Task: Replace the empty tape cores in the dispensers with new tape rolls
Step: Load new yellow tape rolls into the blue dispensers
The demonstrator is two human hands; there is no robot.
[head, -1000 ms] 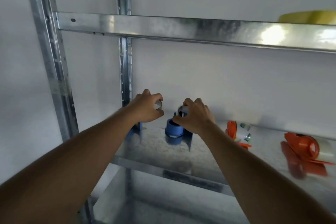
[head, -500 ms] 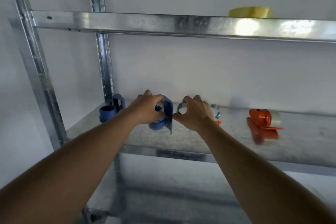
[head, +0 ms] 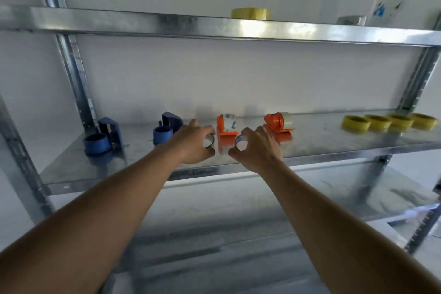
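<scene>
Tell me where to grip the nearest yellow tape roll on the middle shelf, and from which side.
Take the leftmost yellow roll from above, thumb in the open centre, fingers on the outer wall. It lies flat, hole up, its left side free; another roll sits close on its right.

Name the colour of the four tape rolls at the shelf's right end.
Yellow tape rolls, clearest in the head view.

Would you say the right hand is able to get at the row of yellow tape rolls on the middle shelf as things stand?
Probably not yet: the right hand already holds an empty core. The shelf lies open between it and the yellow tape rolls, so the path looks free once the core is put down.
</scene>
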